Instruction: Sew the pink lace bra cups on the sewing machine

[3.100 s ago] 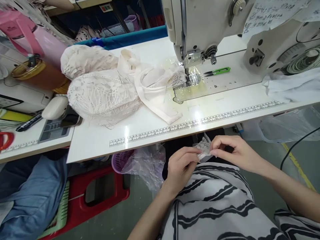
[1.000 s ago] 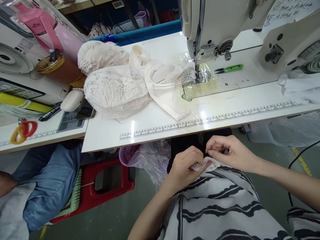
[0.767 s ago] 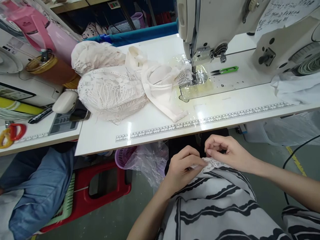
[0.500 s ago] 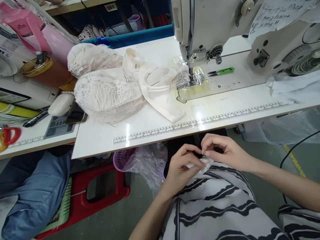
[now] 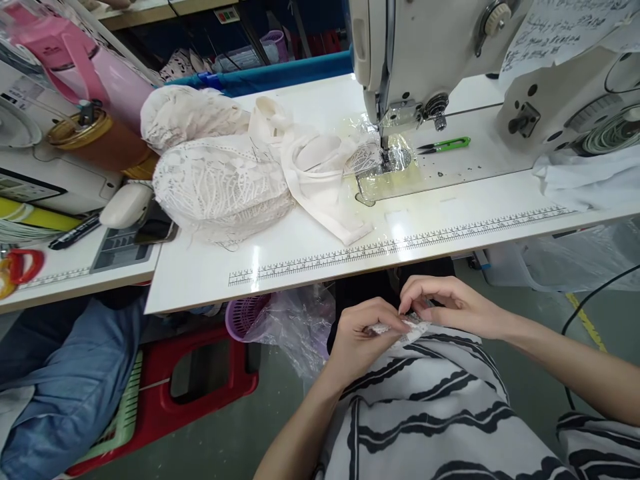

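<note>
Both my hands are low over my lap, below the front edge of the sewing table [image 5: 300,273]. My left hand [image 5: 363,337] pinches a small piece of white lace [image 5: 411,329] that lies on my striped clothing. My right hand [image 5: 450,307] pinches the same lace piece from the right, fingertips meeting those of the left hand. On the table, a pile of white lace garments [image 5: 220,183] lies left of the sewing machine [image 5: 425,60], with one cream piece [image 5: 320,167] reaching under the needle.
Green thread snips [image 5: 445,143] lie on the machine bed. A pink jug [image 5: 85,63] and an amber jar [image 5: 95,143] stand at the far left. Under the table are a purple basket [image 5: 245,317], a plastic bag [image 5: 300,327] and a red stool [image 5: 195,380]. A person in blue [image 5: 65,387] sits left.
The lace piece has been lowered from held up between my fingers to lying on my lap, and my fingertips have drawn closer together on it. The head view shifted slightly.
</note>
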Demonstrator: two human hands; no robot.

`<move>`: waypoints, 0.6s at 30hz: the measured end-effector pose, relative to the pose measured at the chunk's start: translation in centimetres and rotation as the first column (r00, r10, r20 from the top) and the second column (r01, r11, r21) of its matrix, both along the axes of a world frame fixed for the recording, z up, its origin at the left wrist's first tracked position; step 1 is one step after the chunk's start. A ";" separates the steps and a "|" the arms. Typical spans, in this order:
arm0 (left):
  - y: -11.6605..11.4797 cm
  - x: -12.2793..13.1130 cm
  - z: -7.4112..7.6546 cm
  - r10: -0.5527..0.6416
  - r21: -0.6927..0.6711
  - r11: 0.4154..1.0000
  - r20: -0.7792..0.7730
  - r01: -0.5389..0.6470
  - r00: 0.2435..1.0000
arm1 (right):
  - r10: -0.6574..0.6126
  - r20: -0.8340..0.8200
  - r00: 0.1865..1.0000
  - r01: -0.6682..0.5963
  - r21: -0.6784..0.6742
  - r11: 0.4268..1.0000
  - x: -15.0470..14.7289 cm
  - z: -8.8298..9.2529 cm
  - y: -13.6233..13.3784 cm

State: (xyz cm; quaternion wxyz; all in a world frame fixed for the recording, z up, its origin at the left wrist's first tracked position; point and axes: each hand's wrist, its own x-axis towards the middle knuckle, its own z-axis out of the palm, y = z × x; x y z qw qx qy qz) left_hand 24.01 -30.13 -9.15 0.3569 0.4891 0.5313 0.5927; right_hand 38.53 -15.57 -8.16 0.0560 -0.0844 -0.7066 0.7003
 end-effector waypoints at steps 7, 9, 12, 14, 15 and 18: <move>0.1 0.0 -0.2 -0.040 -0.115 0.992 0.127 0.055 0.991 | -0.104 -0.265 0.959 0.211 0.414 0.885 -0.5 -0.8 -0.6; 0.2 0.5 -0.3 -0.075 -0.158 0.982 0.197 0.107 0.977 | -0.046 -0.426 0.904 0.315 0.587 0.746 -1.2 -1.3 -0.5; 0.2 1.7 -0.3 -0.199 -0.177 0.951 0.286 0.255 0.937 | -0.060 -0.548 0.834 0.479 0.665 0.573 -2.4 -1.2 0.6; 0.3 2.3 -0.2 -0.197 -0.202 0.943 0.304 0.265 0.932 | -0.154 -0.550 0.821 0.538 0.655 0.531 -2.5 -0.3 1.9; 0.3 2.4 -0.1 -0.138 -0.227 0.950 0.301 0.212 0.943 | -0.212 -0.514 0.831 0.540 0.656 0.527 -2.1 0.2 2.6; 0.6 1.9 0.0 0.109 -0.335 0.942 0.279 -0.010 0.954 | -0.344 -0.231 0.910 0.383 0.787 0.484 1.5 1.8 4.7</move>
